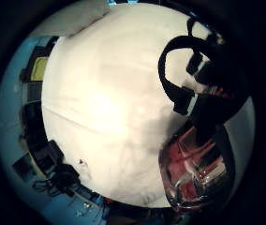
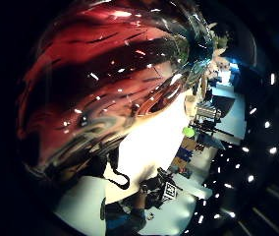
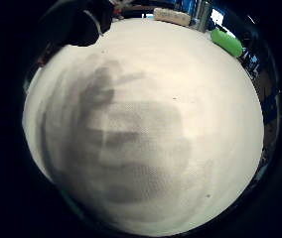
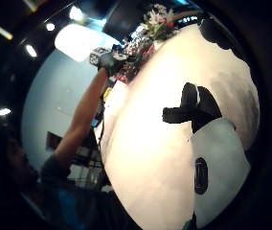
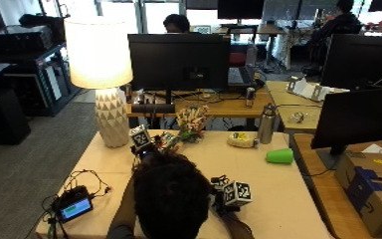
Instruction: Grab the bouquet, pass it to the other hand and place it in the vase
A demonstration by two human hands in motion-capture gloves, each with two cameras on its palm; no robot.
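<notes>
Cloth-covered bench (image 5: 270, 189), seen from behind the person. Bouquet (image 5: 190, 122) stands near the far edge, its red, glossy wrapping (image 2: 105, 83) filling the left thumb-side palm view. Left hand (image 5: 144, 147) is raised beside the wrapping at the bouquet's base; whether its fingers close on it cannot be told. Right hand (image 5: 225, 196) rests low over the bench, fingers spread, holding nothing. Lamp (image 5: 101, 64), steel bottle (image 5: 266, 124), green cup (image 5: 280, 156) and tape roll (image 5: 242, 140) stand nearby.
</notes>
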